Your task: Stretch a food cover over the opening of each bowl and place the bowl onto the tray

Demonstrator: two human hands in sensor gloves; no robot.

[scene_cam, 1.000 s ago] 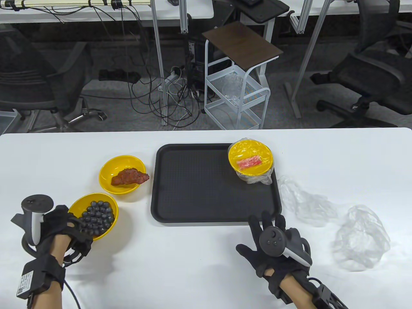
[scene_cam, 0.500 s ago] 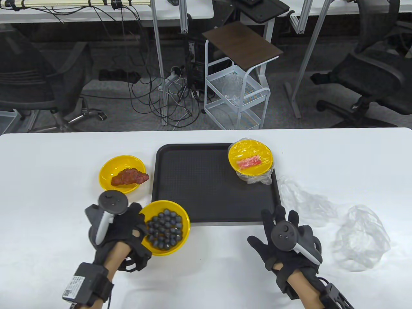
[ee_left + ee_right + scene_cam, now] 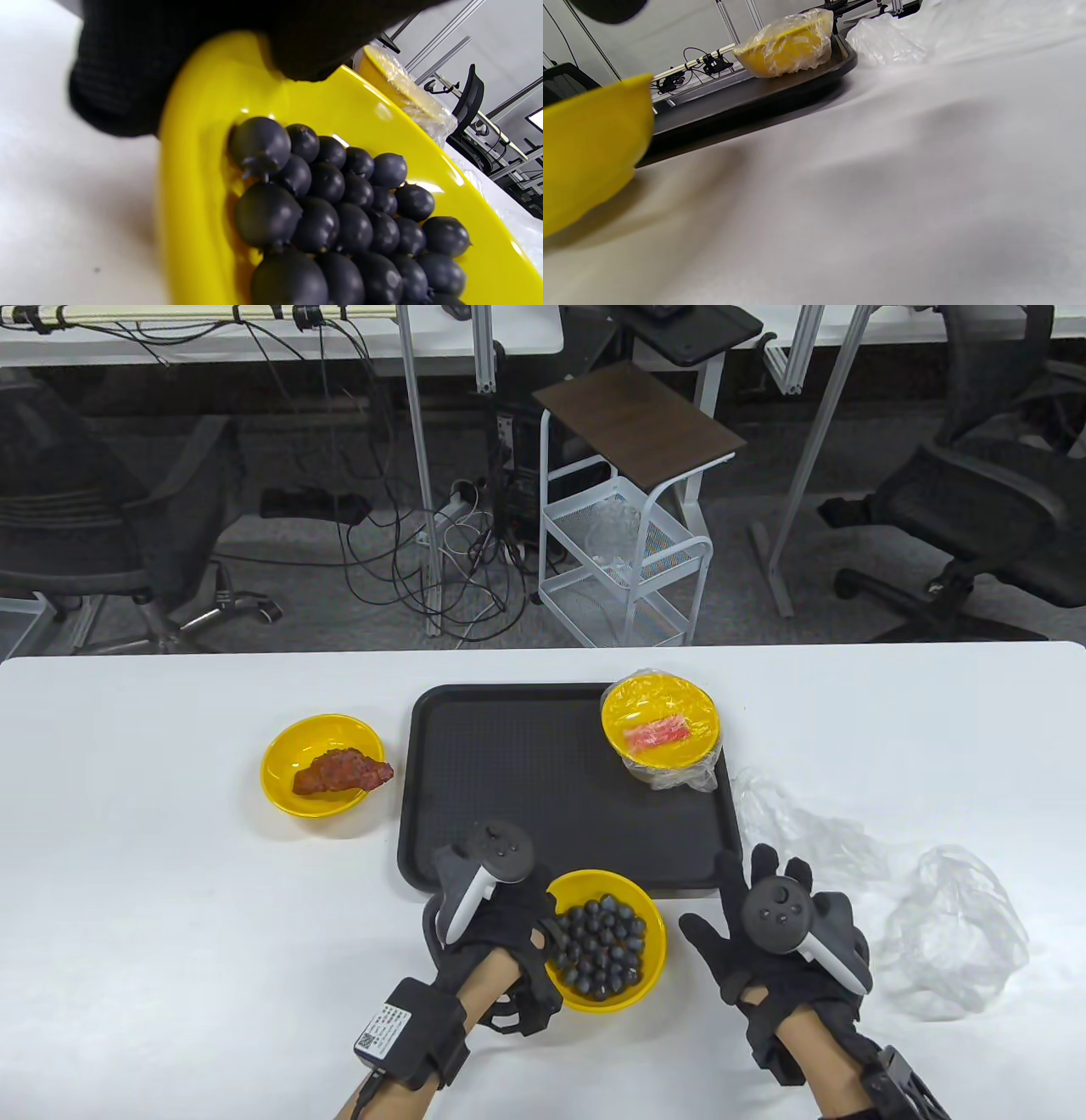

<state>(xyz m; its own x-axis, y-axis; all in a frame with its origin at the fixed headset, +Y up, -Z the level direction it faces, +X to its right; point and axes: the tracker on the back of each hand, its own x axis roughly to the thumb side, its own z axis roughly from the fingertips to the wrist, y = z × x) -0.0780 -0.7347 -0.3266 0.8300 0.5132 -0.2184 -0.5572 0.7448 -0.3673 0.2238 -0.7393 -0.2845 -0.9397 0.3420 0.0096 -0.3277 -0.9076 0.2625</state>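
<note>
Status: one of three bowls is finished. The yellow plastic bowl wrapped in clear film, holding a pink-red food piece, stands on the black rectangular plastic tray in its 1 o'clock corner.

Bowl in hand: the yellow plastic bowl of dark round berries is uncovered. It sits just past the tray's 6 o'clock edge, in front of the person, slightly overlapping that edge in the table view. Whether it rests on the white table or is carried just above it cannot be determined. The left hand grips this bowl at its 9 o'clock rim; the left wrist view shows gloved fingers curled over the rim.

The right hand holds nothing. Its fingers are spread and straight, at the bowl's 3 o'clock, apart from it.

Covers: two crumpled clear plastic food covers remain on the table at the tray's 4 o'clock, the nearer one just beside the tray, the farther one beyond the right hand.

Remaining work, as judged:
1. Stretch a cover over the berry bowl and place it on the tray.
2. Repeat for the yellow plastic bowl with a brown meat-like piece, uncovered at the tray's 9 o'clock
</note>
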